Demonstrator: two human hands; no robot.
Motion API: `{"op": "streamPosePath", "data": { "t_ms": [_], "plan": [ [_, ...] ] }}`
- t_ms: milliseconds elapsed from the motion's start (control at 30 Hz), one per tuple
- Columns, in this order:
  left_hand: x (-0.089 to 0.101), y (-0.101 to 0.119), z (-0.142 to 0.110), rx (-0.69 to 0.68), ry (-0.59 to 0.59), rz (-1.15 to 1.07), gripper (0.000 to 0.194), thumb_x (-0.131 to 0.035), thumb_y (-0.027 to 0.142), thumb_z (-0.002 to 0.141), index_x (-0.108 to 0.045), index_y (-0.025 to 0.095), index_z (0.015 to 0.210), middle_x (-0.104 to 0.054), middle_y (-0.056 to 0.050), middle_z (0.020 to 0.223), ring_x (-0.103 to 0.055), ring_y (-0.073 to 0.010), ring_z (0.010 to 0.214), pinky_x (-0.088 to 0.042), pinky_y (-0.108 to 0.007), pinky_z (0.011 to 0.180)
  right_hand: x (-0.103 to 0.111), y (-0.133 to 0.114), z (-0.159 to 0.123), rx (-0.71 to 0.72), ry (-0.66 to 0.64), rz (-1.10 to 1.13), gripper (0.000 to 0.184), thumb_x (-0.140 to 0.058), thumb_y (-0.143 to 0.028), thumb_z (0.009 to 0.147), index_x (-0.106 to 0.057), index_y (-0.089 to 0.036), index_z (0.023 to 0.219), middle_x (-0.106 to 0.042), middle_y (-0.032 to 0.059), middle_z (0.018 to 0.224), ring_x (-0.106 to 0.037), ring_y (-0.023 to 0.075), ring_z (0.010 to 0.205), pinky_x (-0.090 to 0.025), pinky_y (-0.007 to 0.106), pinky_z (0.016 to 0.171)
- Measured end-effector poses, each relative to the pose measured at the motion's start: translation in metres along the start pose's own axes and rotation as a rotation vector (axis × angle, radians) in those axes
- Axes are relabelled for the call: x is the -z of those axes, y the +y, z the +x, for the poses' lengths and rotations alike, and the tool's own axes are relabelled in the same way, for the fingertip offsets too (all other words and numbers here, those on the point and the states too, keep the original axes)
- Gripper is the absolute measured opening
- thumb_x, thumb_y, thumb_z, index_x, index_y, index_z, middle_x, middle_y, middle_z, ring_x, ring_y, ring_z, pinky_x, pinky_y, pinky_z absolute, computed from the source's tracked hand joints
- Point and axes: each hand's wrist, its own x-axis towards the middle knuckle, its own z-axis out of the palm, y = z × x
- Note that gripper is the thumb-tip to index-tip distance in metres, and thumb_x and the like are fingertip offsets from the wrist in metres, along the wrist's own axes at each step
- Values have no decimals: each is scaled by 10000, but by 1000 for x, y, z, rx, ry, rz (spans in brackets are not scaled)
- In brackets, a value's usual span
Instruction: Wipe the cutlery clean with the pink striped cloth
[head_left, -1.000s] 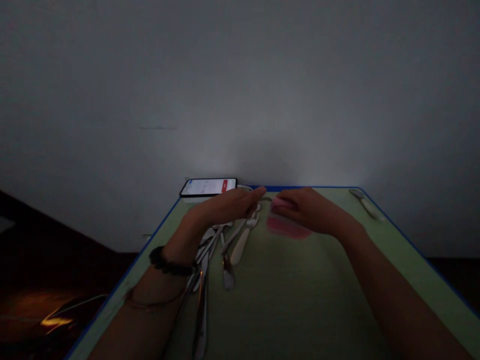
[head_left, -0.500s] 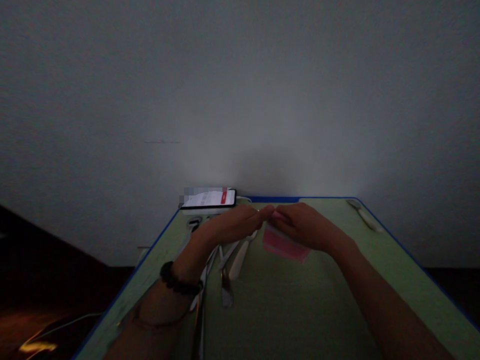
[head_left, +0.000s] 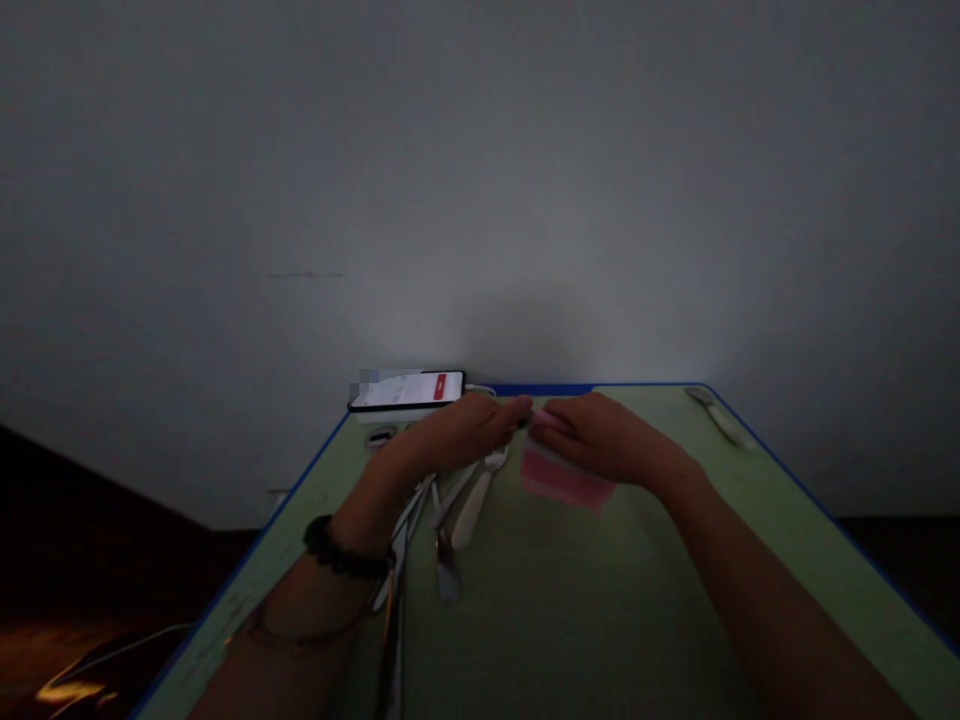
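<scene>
My right hand (head_left: 604, 437) is closed on a pink cloth (head_left: 566, 483), which hangs below its fingers over the table. Close beside it, my left hand (head_left: 469, 432) is closed too, its fingertips almost meeting the right hand's. A small dark bit shows at those fingertips, but what they hold is too dim to name. Below my left hand lies a group of cutlery: a white-handled piece (head_left: 471, 512), a metal utensil with a flat end (head_left: 447, 575) and several long metal pieces (head_left: 397, 610), partly hidden by my left forearm.
A phone (head_left: 409, 390) with a lit screen rests on a white block at the back left, a white cable beside it. Another white-handled utensil (head_left: 720, 415) lies at the back right. The green table (head_left: 585, 620) has a blue edge and stands against a grey wall (head_left: 480, 200).
The whole view has shifted slightly, with everything a little higher and further left. A small gap now shows between the fingertips of my hands. The cloth stays in my right hand.
</scene>
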Motion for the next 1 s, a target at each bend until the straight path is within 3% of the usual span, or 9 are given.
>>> {"op": "streamPosePath", "data": {
  "t_ms": [100,333,500,700,1000],
  "plan": [
    [-2,5,3,2,-15,-14,311,-310,310,886,-570,141,905,-529,-3,588,-429,-105,499,-265,-238,500,0,-1,0,24,9,33,303,-376,-384,889,-583,-175,814,-609,22,704,-434,93,572,-257,241,565],
    [-1,11,5,148,-22,-215,584,-206,461,921,-599,135,638,-540,-12,526,-458,-102,508,-309,-228,526,-2,3,0,19,-9,48,309,-378,-388,890,-595,-176,836,-622,35,728,-456,101,582,-264,244,565],
    [2,11,4,71,13,-241,454,-313,429,911,-653,147,809,-617,-24,667,-511,-104,599,-340,-208,558,-3,3,1,20,3,43,324,-368,-382,894,-562,-166,751,-579,17,651,-395,87,534,-224,246,532],
    [7,7,1,39,28,-111,386,-340,363,911,-656,144,939,-628,-34,708,-519,-106,612,-340,-212,571,-3,3,1,46,-17,109,324,-356,-368,899,-546,-159,740,-565,10,655,-395,83,550,-229,241,535],
    [2,6,3,51,41,-147,395,-336,380,912,-631,148,792,-589,-14,634,-487,-102,571,-316,-224,552,-5,7,-2,35,-53,114,309,-370,-366,886,-536,-167,717,-531,-5,610,-381,84,536,-226,245,516]
  ]
}}
